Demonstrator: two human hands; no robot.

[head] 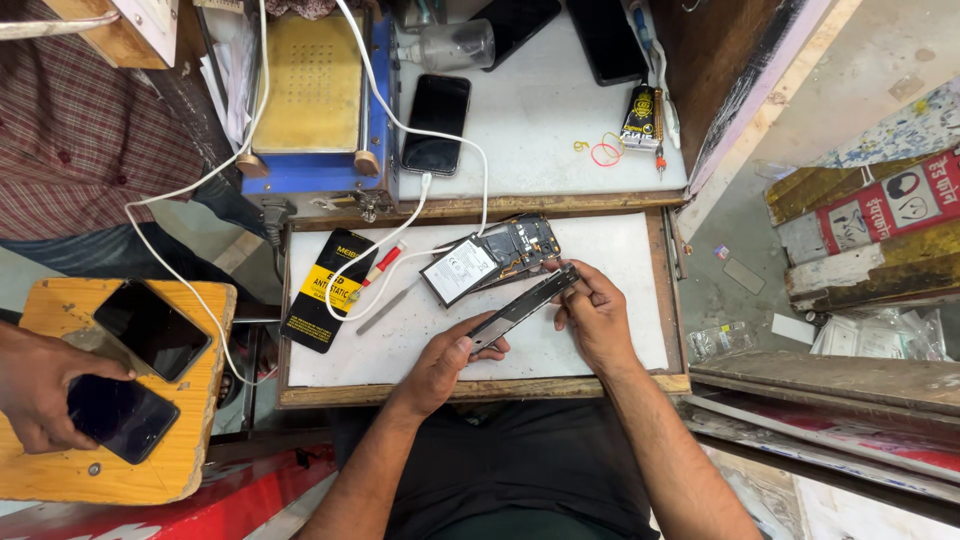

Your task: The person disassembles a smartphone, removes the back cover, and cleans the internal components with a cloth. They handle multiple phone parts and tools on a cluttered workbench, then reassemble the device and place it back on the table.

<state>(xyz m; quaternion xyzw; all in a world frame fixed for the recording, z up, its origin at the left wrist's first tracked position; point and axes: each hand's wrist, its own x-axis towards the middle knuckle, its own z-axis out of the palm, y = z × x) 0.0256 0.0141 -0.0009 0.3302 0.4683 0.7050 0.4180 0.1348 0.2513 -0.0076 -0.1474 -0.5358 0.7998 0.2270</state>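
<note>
The white table (pixel 620 340) lay under both hands. The left hand (pixel 440 365) and right hand (pixel 595 315) pinched shut on opposite ends of a slim phone frame (pixel 522 308). Just beyond them sat an opened phone (pixel 490 258). Left of the left hand lay a black-and-yellow packet (pixel 322 290). A co-worker's hand (pixel 35 385), cut off further left, touched a dark phone (pixel 120 415).

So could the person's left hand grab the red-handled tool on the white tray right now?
Probably not straight away. The left hand is busy holding one end of the phone frame. The red-handled tool lies close by on the tray, with only the white cable beside it.
</note>
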